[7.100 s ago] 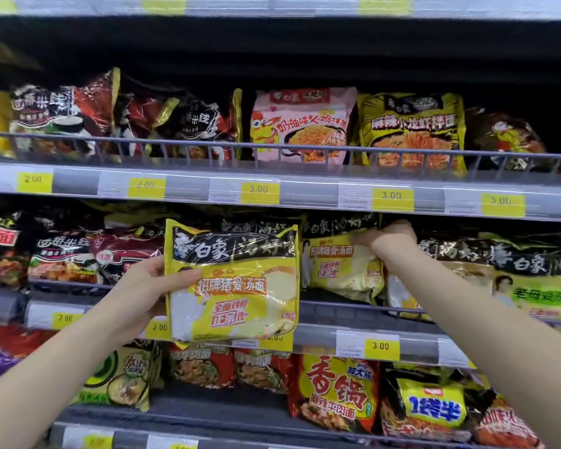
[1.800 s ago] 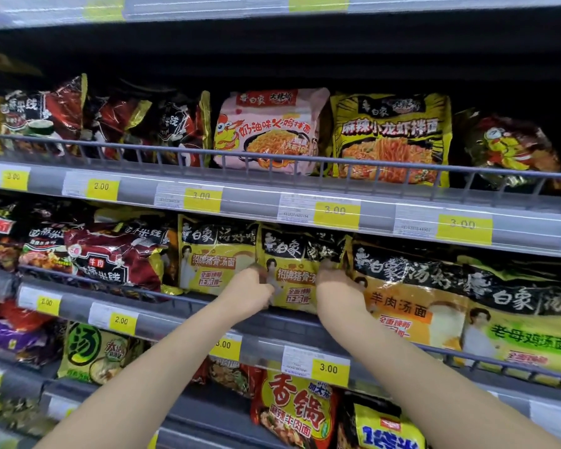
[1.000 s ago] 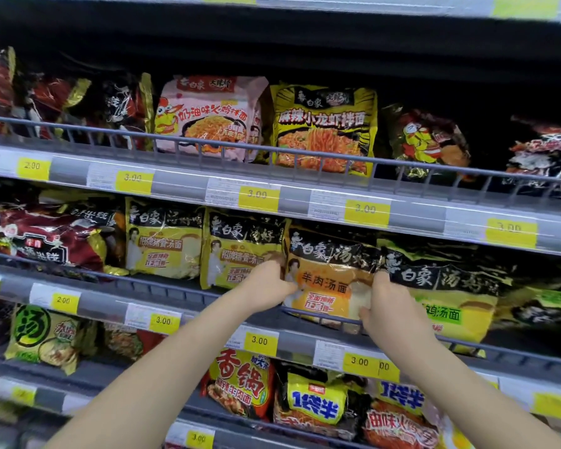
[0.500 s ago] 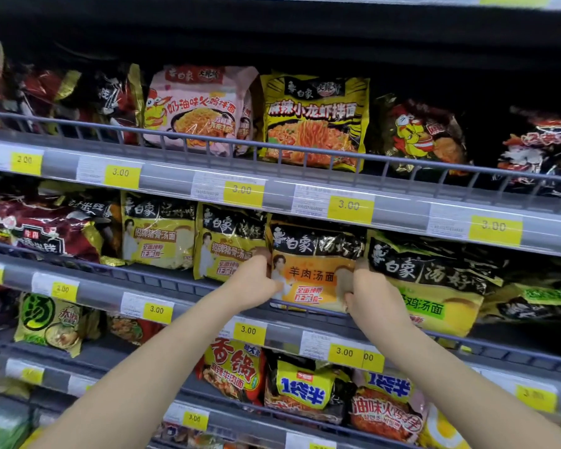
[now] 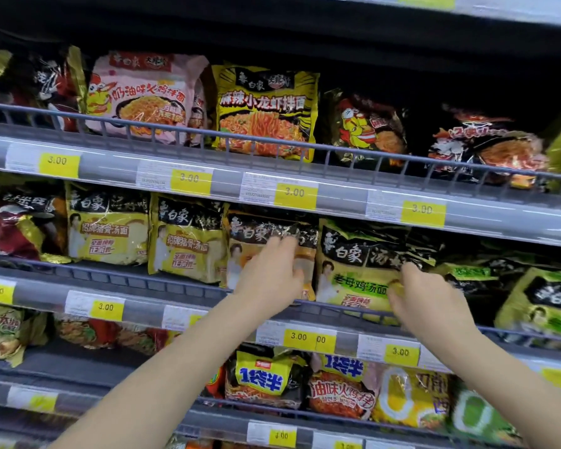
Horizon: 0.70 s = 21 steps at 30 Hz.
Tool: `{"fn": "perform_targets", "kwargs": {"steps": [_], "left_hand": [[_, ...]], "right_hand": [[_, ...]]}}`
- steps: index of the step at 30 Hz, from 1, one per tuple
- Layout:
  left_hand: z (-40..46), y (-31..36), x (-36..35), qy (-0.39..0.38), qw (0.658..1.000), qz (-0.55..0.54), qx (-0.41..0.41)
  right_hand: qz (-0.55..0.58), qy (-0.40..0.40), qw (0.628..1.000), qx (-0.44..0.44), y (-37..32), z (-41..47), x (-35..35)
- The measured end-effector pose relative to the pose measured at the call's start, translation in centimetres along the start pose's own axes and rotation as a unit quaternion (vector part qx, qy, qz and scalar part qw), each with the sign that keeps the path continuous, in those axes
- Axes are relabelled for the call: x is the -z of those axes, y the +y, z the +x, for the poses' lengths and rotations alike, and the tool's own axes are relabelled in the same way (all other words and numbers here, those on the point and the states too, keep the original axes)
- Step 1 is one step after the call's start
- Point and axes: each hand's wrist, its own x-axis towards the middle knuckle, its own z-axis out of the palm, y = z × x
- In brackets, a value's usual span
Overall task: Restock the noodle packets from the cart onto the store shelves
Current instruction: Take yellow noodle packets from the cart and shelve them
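head view: since half a second ago both hands have slid rightward along the middle shelf. left hand now lies with fingers spread flat on the face of the orange noodle packet, pressing rather than gripping. right hand sits at the right edge of the green-yellow packet, fingers curled at it; whether it actually pinches the film i cannot tell. hands apart, one packet each. judgement: facing-up continues, no new stock in hand, cart not in view.

surroundings: wire rail runs across the packet bottoms and limits sliding. price tags below. upper shelf packets untouched; yellow crayfish packet upright.
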Motion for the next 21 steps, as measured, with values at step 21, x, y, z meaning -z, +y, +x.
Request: {"fn": "perform_targets", "kwargs": {"steps": [21], "left_hand": [[0.5, 4.2, -5.7, -0.049, 0.989, -0.131, 0.048]], "right_hand": [[0.094, 0.011, 0.995, -0.024, 3.0, 0.8, -3.3]]}}
